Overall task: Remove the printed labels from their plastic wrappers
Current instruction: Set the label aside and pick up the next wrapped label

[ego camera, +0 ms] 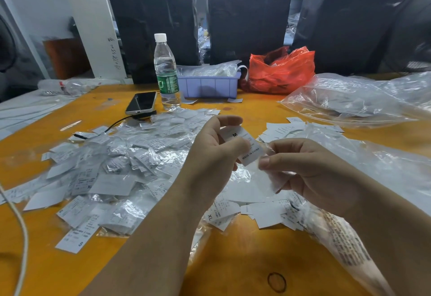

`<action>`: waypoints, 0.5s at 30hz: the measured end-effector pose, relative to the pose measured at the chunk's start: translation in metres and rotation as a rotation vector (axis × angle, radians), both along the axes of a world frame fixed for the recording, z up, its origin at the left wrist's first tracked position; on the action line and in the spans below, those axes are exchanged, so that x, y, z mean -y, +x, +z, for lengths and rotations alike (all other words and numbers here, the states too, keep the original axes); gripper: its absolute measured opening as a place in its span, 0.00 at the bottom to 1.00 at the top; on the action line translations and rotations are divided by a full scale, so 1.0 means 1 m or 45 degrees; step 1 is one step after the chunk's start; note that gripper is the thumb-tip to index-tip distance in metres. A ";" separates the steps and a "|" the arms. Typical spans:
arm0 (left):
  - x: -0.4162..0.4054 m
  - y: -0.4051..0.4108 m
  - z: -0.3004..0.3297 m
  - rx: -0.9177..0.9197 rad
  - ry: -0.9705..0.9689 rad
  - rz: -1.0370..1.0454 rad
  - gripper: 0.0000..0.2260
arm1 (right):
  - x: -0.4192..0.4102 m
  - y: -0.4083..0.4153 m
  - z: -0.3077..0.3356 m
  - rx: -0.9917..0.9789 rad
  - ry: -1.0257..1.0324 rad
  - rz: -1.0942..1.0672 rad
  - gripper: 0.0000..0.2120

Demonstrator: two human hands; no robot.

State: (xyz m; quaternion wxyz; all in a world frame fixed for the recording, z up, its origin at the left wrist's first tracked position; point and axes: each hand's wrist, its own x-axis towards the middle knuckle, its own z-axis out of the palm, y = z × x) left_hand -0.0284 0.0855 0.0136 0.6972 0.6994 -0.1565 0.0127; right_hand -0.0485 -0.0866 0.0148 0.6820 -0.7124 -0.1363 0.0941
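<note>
So the left hand (217,146) has the label (245,146) pinched up top, thumb over its face, and the right hand (300,167) is pinching the clear wrapper (263,177) that hangs off the label's lower end, right between the two hands. Looks like it's mid-pull to me. Both pieces weigh next to nothing. The label seems like soft woven tape, floppy but tough, so grip it firmly by the free end. The film is thin, slick and crinkly, so I'd guess it slips or stretches if you only catch the edge. More wrapped ones sit in the pile (121,167) left of the left hand.
</note>
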 end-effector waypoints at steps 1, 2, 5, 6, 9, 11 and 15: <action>0.000 0.000 0.000 0.003 0.005 -0.005 0.18 | 0.000 0.000 0.000 -0.003 -0.006 -0.003 0.06; 0.000 0.000 0.000 0.005 0.011 -0.009 0.18 | 0.000 0.000 0.000 -0.006 -0.009 -0.002 0.06; 0.000 0.001 -0.001 0.008 0.027 -0.004 0.18 | -0.001 -0.001 0.001 -0.008 0.008 0.000 0.03; 0.000 0.001 -0.001 0.006 0.018 0.001 0.18 | -0.001 -0.001 0.002 -0.006 0.014 -0.005 0.03; -0.003 0.004 -0.001 0.005 -0.029 0.042 0.18 | 0.001 0.000 0.003 -0.003 0.042 -0.061 0.06; -0.005 0.005 -0.001 -0.001 -0.044 0.108 0.19 | 0.002 0.001 0.004 0.002 0.079 -0.094 0.02; -0.005 0.006 0.000 -0.079 -0.148 0.149 0.05 | 0.003 0.001 0.004 0.004 0.141 -0.105 0.06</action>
